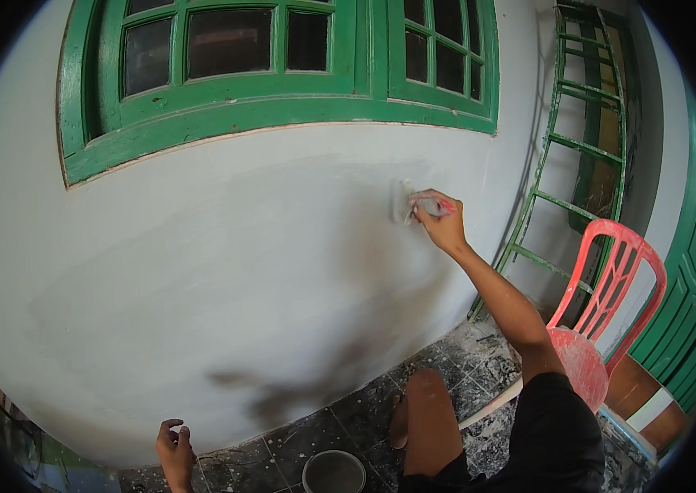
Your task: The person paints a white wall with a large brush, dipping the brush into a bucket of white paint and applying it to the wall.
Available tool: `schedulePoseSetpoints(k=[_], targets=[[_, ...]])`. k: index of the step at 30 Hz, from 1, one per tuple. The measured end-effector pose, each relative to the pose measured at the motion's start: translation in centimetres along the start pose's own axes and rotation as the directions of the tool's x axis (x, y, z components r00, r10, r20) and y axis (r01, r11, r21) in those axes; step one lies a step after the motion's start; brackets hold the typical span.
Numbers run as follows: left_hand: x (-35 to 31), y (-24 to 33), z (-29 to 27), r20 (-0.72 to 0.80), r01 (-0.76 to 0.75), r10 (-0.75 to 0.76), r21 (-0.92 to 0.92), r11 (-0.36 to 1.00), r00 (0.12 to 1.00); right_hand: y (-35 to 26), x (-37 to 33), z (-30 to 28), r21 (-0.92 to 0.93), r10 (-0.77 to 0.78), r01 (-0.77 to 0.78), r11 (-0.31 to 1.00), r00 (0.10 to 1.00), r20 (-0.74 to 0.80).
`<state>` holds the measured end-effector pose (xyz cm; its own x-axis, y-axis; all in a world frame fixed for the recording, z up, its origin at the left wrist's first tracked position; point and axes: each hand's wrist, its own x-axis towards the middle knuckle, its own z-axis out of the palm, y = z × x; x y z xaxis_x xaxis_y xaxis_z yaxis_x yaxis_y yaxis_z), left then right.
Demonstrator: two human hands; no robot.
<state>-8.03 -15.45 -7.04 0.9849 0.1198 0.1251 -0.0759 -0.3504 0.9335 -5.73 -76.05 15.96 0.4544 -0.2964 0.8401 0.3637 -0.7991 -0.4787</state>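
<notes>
My right hand (444,222) grips a wide flat paintbrush (402,202) by its handle, which has a red end. The pale bristle end rests against the white wall (200,271), below the right part of the green window frame (282,115). Damp-looking greyish patches and the shadow of my arm spread over the wall. Low on the left, my left hand (175,452) hangs near the wall's foot with loosely bent fingers apart and nothing in them. A round bucket (334,453) stands on the floor between my left hand and my bent knee.
A green ladder (582,146) leans upright at the far right. In front of it is a red plastic chair (582,361), smeared with white. Behind the chair stands a green door (684,304). Dark floor tiles (282,448) carry white splashes.
</notes>
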Motion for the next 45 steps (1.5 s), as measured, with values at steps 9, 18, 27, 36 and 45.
schedulePoseSetpoints(k=[9,18,27,36,45], targets=[[1.1,1.2,1.7,0.04,-0.03,0.03,-0.008,1.0,0.999,2.2,1.9,-1.2,-0.124,-0.196,0.165,0.978,0.931,-0.307],[-0.6,-0.1,2.3,0.033,-0.023,0.02,0.112,0.993,0.999,-7.0,-2.3,6.3,0.726,0.002,-0.039,0.686,0.999,0.052],[0.2,-1.2,-1.4,-0.103,-0.024,0.049,0.237,0.971,0.993,-8.9,-17.0,4.0,0.312,0.19,-0.209,0.927,0.978,0.09],[-3.7,0.0,-3.3,-0.087,0.067,-0.059,0.093,0.993,0.994,-9.3,-48.0,14.2,-0.042,0.141,-0.459,0.888,0.184,0.973],[-4.0,0.5,-3.4,-0.089,0.046,-0.035,0.119,0.992,0.995,-2.4,-60.3,19.5,-0.168,0.175,-0.053,0.984,0.197,0.965]])
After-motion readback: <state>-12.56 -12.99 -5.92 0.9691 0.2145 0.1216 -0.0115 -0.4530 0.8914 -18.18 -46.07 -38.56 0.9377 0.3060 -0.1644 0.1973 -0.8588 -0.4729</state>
